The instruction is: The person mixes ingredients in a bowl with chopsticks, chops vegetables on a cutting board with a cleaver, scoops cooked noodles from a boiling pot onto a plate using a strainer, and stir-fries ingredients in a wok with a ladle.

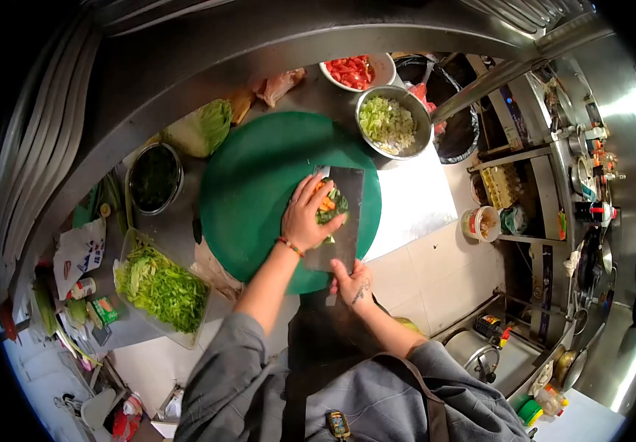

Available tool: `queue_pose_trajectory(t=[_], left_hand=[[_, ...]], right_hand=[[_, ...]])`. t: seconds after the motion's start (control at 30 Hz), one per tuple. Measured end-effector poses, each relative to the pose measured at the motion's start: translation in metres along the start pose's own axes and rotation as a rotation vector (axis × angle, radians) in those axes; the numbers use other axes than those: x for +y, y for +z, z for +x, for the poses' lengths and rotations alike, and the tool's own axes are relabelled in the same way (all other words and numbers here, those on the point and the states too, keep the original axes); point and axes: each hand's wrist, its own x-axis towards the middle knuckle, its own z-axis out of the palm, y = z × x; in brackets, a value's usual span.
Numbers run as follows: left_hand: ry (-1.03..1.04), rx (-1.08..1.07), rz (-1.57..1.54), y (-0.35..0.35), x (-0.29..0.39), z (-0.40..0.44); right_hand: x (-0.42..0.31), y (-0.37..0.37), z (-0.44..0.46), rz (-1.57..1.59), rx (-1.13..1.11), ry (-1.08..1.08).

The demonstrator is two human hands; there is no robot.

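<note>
A cleaver (347, 241) lies flat over the right part of a round green cutting board (248, 199), its broad blade carrying a small pile of chopped orange and green vegetables (325, 205). My right hand (352, 283) is closed around the cleaver's handle near the board's front edge. Over the pile rests my left hand (308, 216), fingers spread and partly covering the pieces. Its palm hides part of the blade and of the vegetables.
Bowls of chopped green-white vegetable (388, 124) and red tomato pieces (351, 72) stand behind the board. Left are a cabbage (202, 130), a bowl of dark greens (154, 179) and a tub of shredded greens (162, 286). A metal shelf (274, 51) overhangs the back. A lined bin (454, 121) stands right.
</note>
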Motion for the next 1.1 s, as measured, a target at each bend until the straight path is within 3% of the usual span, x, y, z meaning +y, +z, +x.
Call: queue_pose_trajectory(t=[0.17,0.3,0.43,0.53,0.77,1.1], left_hand=[[-0.200,0.236,0.014,0.016,0.019,-0.016],[-0.258,0.252,0.020,0.017,0.048,-0.012],[-0.195,0.259,0.070,0.038,0.110,0.021],[-0.166,0.303,0.033,0.095,0.157,0.064],[-0.083,0.250,-0.279,0.289,0.270,0.232],[0.149,0.096,-0.616,0.510,0.402,0.553]], right_hand=[[-0.017,0.003,-0.012,-0.051,-0.099,0.065],[-0.021,-0.027,-0.013,-0.065,-0.187,0.041],[-0.062,-0.093,-0.015,-0.138,-0.228,0.085],[-0.073,-0.169,0.006,-0.106,-0.238,-0.099],[-0.158,-0.395,0.093,-0.005,-0.209,-0.181],[-0.389,-0.634,0.224,0.068,0.250,-0.357]])
